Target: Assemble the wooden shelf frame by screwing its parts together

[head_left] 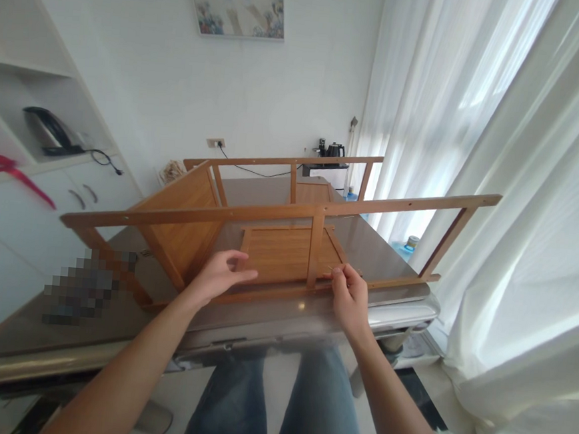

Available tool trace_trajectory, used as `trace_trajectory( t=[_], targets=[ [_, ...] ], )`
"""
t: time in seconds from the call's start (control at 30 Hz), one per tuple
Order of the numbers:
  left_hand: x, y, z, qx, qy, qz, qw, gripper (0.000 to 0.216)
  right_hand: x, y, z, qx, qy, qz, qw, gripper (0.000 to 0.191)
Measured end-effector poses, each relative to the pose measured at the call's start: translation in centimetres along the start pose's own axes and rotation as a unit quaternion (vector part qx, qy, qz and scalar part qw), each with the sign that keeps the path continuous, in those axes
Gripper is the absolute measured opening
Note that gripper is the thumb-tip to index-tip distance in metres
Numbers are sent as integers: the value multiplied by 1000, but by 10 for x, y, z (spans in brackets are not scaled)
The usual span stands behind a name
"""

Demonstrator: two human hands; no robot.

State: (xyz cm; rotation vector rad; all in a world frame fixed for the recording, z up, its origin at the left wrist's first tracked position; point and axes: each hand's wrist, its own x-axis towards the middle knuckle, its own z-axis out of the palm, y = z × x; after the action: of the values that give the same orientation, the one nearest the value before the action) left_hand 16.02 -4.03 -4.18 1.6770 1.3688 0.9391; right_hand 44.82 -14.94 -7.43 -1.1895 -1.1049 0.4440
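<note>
A bamboo-coloured wooden shelf frame [280,211] lies on its side on a glossy grey-brown table [111,323]. Its near long rail runs across in front of me, and a short upright post [315,246] joins that rail to the lower rail. My left hand [221,273] rests on the lower rail and the slatted panel [287,250], fingers loosely curled with the thumb out. Just right of the post's foot, my right hand [349,298] pinches something small that I cannot make out.
White cabinets and shelves on the left hold a kettle [50,131] and a red item [3,166]. White curtains [496,193] hang on the right. A second kettle [335,150] stands at the far wall. A blurred patch [88,288] sits on the table's left part.
</note>
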Motion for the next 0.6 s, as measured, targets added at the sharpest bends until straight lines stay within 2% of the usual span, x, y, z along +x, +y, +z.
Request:
trace_trajectory(
  t=[0.07,0.13,0.3,0.4,0.6],
  targets=[
    [2,1,4,-53,11,-41,998,68,0,0,0,-5,-4,0,1000,34],
    [5,3,8,-83,12,-62,995,66,0,-2,0,-10,-6,0,1000,34],
    [11,13,16,-169,-61,-106,978,50,-1,-5,-1,-23,-6,-7,1000,34],
    [13,21,17,-206,-80,-115,969,45,-2,-5,-2,-22,-6,-7,1000,36],
    [13,39,5,-232,-38,-89,968,49,-3,-5,-2,-23,-10,-2,1000,36]
  ],
)
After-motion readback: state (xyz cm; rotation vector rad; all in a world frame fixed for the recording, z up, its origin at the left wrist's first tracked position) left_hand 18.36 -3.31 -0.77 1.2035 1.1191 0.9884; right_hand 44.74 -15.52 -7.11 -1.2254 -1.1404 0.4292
